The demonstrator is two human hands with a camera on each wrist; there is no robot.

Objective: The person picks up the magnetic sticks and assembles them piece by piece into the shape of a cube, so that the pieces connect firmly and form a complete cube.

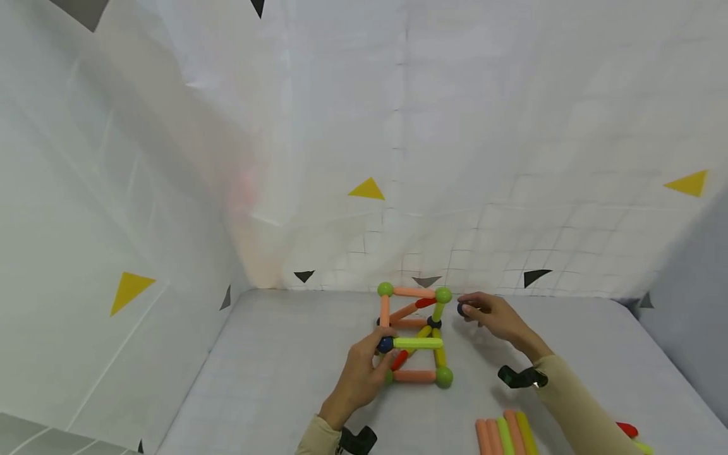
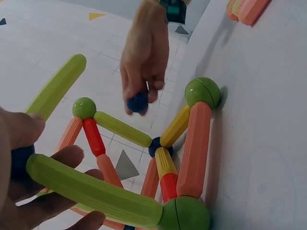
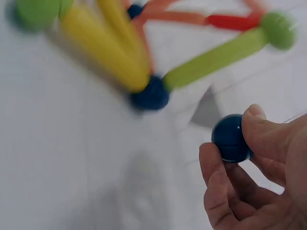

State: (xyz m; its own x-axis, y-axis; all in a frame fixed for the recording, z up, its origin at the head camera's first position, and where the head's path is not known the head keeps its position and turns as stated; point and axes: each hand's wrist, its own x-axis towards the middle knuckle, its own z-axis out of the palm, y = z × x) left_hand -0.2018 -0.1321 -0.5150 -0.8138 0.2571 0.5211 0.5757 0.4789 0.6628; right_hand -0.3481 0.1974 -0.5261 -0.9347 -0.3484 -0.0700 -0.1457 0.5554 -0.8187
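Right hand (image 1: 493,317): fingertips pinch dark blue ball (image 3: 231,138), just beside the rod frame's (image 1: 415,335) green corner ball (image 1: 443,295).
Left hand (image 1: 364,373): fingers curled round blue ball (image 1: 385,344) bearing lime rod (image 1: 418,343).

Open bench (image 1: 273,379) is lying left of the rod frame (image 1: 414,335); loose rods (image 1: 506,433) are blocking the near right, the backdrop (image 1: 512,240) closing in behind

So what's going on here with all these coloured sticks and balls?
A person is working on a frame of rods and balls that stands on a white table. The left hand grips a dark blue ball at the near upper corner, with a lime green rod joined to it. The right hand pinches a loose blue ball just beside the frame, apart from it. Spare rods lie near the table's front edge.
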